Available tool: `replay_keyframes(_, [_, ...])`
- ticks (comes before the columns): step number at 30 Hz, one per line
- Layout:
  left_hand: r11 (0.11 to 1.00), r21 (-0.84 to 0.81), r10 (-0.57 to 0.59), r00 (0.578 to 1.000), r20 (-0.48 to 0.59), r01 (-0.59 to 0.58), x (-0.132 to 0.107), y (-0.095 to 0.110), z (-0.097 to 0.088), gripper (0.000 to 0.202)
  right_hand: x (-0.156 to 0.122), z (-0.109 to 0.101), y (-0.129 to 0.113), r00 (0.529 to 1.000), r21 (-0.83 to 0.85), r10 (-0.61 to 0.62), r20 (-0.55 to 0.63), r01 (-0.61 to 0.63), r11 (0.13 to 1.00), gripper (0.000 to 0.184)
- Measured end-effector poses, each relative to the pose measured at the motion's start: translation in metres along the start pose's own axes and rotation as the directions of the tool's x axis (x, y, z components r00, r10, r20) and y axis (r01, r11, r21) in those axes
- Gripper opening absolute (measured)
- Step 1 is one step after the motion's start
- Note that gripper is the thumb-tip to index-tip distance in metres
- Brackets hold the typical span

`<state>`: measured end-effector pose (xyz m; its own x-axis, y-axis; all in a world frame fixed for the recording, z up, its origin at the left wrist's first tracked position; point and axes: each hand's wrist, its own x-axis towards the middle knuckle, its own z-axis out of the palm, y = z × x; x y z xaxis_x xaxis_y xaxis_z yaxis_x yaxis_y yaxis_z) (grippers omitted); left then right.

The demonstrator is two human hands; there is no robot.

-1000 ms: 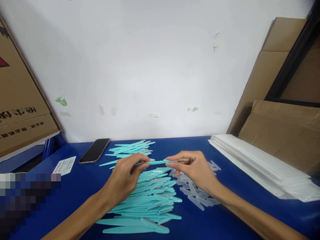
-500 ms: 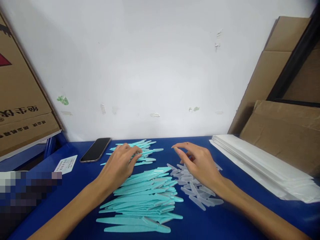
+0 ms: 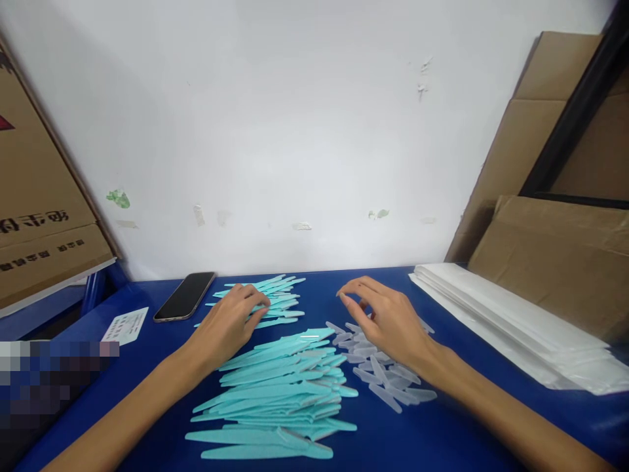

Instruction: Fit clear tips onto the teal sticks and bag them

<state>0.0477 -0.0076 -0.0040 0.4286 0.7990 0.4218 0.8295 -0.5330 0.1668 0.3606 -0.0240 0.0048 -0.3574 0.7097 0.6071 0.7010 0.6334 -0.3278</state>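
Observation:
Over the far pile of turquoise eyebrow razors [image 3: 282, 305] is my left hand [image 3: 230, 321], its thumb and index finger slightly apart with nothing visible between them. A larger heap of turquoise razors [image 3: 280, 380] lies nearer me, handles mostly to the left and blade ends to the right. My right hand [image 3: 386, 318] hovers above the left and back part of a pile of translucent plastic blade caps [image 3: 378, 370]. Its fingers are loosely bent, the thumb tip close to the index fingertip, and I see nothing held. The palm hides some caps.
A phone [image 3: 185, 296] and a printed card [image 3: 126, 326] lie on the blue table [image 3: 162, 393] at the left. White flat bags [image 3: 511, 328] are stacked at the right. Cardboard [image 3: 555, 255] stands on the right, a carton [image 3: 44, 183] on the left, a white wall [image 3: 295, 131] behind.
The razor that stuck out from my left fingers is let go onto the far pile. My left hand has drawn slightly left; my right hand has hardly moved. The view has shifted a little.

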Motion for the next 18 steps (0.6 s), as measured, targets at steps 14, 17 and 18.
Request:
replay_keyframes(14, [0.944, -0.3, -0.032, 0.946, 0.324, 0.135, -0.003, 0.029, -0.002, 0.022, -0.001, 0.002, -0.001, 0.998, -0.031, -0.025, 0.052, 0.027, 0.999, 0.024])
replay_keyframes(17, [0.943, -0.303, -0.033, 0.944, 0.327, 0.138, -0.002, 0.031, -0.004, 0.023, 0.0, 0.002, -0.001, 0.998, -0.027, -0.019, 0.061, 0.021, 0.999, 0.023])
replay_keyframes(18, [0.942, -0.306, -0.029, 0.945, 0.327, 0.135, -0.002, 0.031, -0.005, 0.024, 0.0, 0.002, 0.0, 0.998, -0.027, -0.016, 0.062, 0.017, 0.999, 0.023])
